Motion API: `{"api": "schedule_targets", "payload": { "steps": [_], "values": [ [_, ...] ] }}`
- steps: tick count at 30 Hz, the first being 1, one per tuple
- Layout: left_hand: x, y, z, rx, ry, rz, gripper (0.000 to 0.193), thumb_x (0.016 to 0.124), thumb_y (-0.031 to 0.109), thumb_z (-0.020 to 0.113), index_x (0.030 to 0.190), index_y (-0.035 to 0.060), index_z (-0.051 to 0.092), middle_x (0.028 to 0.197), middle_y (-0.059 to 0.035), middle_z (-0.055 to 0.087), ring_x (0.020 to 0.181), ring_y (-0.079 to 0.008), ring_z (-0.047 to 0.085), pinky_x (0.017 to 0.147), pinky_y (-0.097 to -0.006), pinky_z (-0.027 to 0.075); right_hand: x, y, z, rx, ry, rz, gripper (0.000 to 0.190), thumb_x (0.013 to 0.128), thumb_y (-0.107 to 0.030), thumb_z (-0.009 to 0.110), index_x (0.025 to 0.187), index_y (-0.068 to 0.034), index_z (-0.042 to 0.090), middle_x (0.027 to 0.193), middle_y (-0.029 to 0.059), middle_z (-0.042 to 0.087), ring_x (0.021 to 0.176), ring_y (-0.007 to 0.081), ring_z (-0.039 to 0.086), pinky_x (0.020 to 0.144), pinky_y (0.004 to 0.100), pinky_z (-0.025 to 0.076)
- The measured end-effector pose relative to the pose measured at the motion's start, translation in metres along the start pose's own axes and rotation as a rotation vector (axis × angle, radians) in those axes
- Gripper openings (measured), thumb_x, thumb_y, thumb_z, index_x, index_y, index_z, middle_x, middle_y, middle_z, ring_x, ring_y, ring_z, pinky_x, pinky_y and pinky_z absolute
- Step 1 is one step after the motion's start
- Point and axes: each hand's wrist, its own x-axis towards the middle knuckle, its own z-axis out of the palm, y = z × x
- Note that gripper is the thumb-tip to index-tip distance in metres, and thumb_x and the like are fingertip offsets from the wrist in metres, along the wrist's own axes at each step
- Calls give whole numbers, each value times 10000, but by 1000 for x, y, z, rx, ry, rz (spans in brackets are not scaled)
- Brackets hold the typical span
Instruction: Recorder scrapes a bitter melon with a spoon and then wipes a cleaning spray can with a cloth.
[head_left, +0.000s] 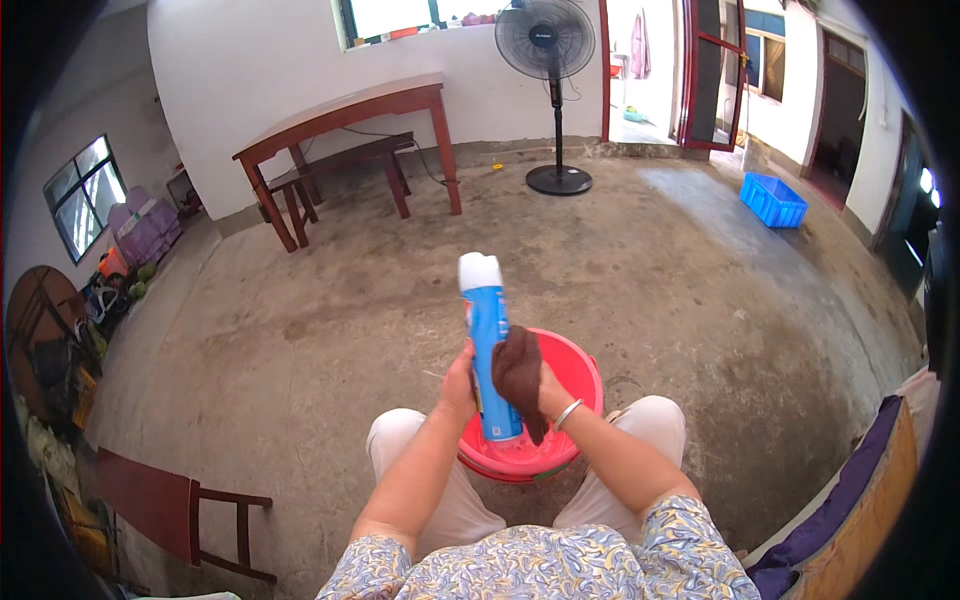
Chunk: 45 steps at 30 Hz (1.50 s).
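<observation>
A blue aerosol spray can (489, 322) with a white cap stands nearly upright, slightly tilted, above a pink plastic bucket (574, 360). My left hand (457, 382) grips the can along its left side. Against the can's right side my right hand (551, 394) presses a dark brown cloth (519, 367), which hides most of its fingers. A light bangle circles the right wrist. The bucket sits on the floor between my knees, and the can covers part of its inside.
On the concrete floor (337, 337) stand a wooden table (345, 105) with a bench (345, 160) under it, a pedestal fan (559, 127) and a blue plastic crate (774, 201). A dark red bench (150, 502) is at lower left. Purple cloth (832, 480) covers furniture at right.
</observation>
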Motion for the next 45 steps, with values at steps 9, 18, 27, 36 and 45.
{"api": "schedule_targets", "payload": {
  "steps": [9, 18, 27, 36, 45],
  "values": [
    [8, 8, 0, -205, 234, 261, 564, 866, 508, 369, 1210, 61, 380, 1092, -127, 523, 1005, -276, 515, 893, -416, 406, -60, -31, 93, 771, 83, 215, 299, 742, -97, 589, 1016, -6, 509, 945, 154, 572, 902, 252, 555, 785, 342, 455],
    [-8, -5, 13, 83, -23, -87, 590, 860, 491, 416, 1252, 54, 371, 1194, -110, 493, 1075, -239, 487, 919, -384, 390, -42, -1, 32, 1420, 119, 647, 502, 730, -178, 649, 1154, -11, 438, 1113, 153, 530, 1049, 243, 505, 884, 333, 396],
    [-15, -27, 21, 160, -216, -272, 600, 853, 484, 437, 1266, 57, 350, 1170, -111, 499, 1039, -225, 504, 917, -365, 394, -26, 61, 29, 770, 124, 620, 336, 830, -194, 501, 1114, -16, 477, 1084, 174, 523, 1017, 280, 504, 831, 363, 417],
    [-7, -12, 3, 0, 49, -24, 536, 876, 505, 344, 1148, 62, 475, 1058, -106, 569, 952, -231, 557, 866, -381, 435, 0, 10, -12, -155, -213, -29, 230, 679, -104, 496, 842, 49, 551, 672, 129, 534, 642, 212, 545, 570, 317, 440],
    [-4, 11, -8, -217, 208, 265, 536, 869, 541, 305, 1033, 74, 511, 930, -123, 591, 847, -247, 584, 798, -392, 472, -39, 0, 17, 1603, -177, 395, 480, 739, -214, 655, 1140, -16, 481, 1131, 108, 534, 1072, 206, 492, 924, 328, 370]
  ]
}}
